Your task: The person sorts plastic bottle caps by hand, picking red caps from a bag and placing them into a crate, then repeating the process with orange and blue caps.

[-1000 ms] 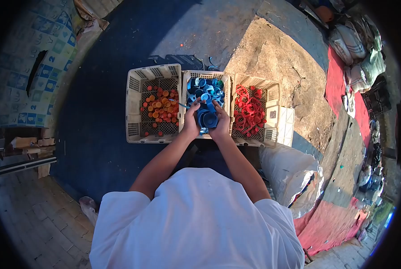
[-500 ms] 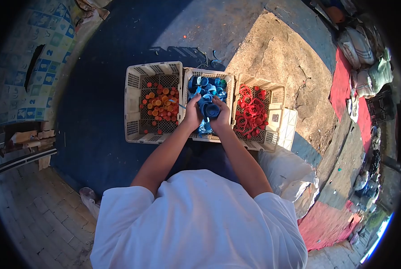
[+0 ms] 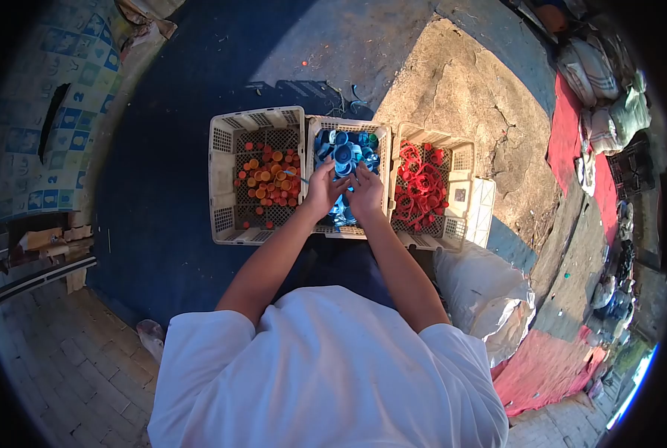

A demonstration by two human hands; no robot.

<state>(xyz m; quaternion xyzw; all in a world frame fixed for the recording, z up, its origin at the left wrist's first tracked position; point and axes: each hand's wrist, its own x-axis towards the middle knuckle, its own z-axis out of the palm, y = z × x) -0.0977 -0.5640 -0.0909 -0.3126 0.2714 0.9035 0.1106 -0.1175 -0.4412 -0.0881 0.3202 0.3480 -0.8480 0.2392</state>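
Both my hands are over the middle white plastic crate (image 3: 385,160), which holds blue bottle caps (image 3: 343,154) and curled blue plastic rings. My left hand (image 3: 323,193) is palm inward with its fingers stretched toward the caps. Opposite it, my right hand (image 3: 364,194) has its fingers extended and a little apart. Neither palm shows a cap in it. A large round blue cap lies just beyond the fingertips, on top of the pile. Whether the fingertips touch the pile is hard to tell.
On the left stands a crate (image 3: 221,179) with orange and red caps (image 3: 273,175). To the right, another crate (image 3: 464,183) holds red caps and rings (image 3: 419,187). A white sack (image 3: 479,291) leans near my right side. Bundled bags (image 3: 591,71) lie at far right.
The blue caps that were cupped between my hands have left them and lie on the pile in the middle crate. My hands have opened.
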